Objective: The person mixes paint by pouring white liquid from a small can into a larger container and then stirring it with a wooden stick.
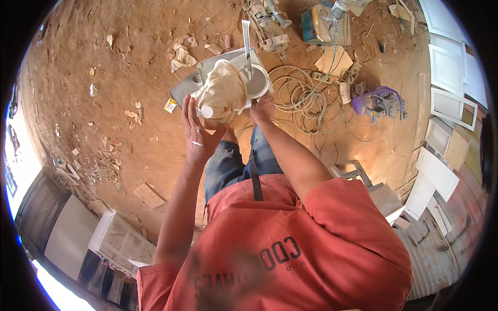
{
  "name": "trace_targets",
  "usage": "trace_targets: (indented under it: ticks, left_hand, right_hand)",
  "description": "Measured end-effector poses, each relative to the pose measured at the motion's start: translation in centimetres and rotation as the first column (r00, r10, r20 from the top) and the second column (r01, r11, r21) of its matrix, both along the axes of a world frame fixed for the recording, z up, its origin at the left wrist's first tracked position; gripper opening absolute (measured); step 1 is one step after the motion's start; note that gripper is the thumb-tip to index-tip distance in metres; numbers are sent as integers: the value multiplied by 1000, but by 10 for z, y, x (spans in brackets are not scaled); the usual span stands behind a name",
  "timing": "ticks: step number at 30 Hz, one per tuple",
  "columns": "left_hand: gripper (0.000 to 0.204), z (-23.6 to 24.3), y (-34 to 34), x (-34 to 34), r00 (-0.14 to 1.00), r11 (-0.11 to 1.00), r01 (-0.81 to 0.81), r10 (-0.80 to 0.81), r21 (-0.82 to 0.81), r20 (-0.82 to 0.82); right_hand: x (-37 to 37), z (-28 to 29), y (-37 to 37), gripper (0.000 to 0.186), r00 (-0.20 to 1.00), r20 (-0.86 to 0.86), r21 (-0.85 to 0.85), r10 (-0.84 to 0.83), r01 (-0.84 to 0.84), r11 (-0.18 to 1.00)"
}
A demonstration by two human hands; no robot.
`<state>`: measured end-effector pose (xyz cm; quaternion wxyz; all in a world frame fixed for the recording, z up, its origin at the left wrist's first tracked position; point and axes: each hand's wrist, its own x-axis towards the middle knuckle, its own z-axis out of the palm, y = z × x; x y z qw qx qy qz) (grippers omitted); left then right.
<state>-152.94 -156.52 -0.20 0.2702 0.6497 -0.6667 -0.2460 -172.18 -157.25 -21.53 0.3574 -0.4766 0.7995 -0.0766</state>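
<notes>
In front of me my left hand (201, 136) is curved round a bulky container draped with cream cloth (223, 85), fingers along its left side and thumb below. A round white cap (206, 112) shows at its near edge. Just to the right is a white tub (263, 84) holding pale grey liquid, with a long flat stirring stick (246, 41) standing in it. My right hand (263, 108) grips the tub's near side, its fingertips partly hidden. Both containers are over a grey slab (207, 66) low in front of me.
Coiled hose (311, 98) lies on the dirt floor to the right, near a purple machine (378, 102). Beyond are a metal machine (267, 20) and a box-shaped can (324, 26). White panels (447, 67) line the right edge; a crumpled rag (182, 57) lies to the left.
</notes>
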Motion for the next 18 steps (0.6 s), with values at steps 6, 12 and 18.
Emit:
trace_targets:
  ticks: [6, 12, 18]
  left_hand:
    - [120, -9, 3, 0, 994, 996, 57, -50, -70, 100]
    - [105, -14, 2, 3, 996, 997, 30, -23, -71, 92]
    - [88, -8, -4, 13, 979, 969, 172, -149, -178, 138]
  right_hand:
    - [-17, 11, 10, 62, 990, 105, -204, 99, -76, 976]
    - [-57, 95, -13, 75, 945, -37, -467, 324, -303, 831]
    - [-53, 137, -75, 100, 610, -211, -325, 764, -781, 534]
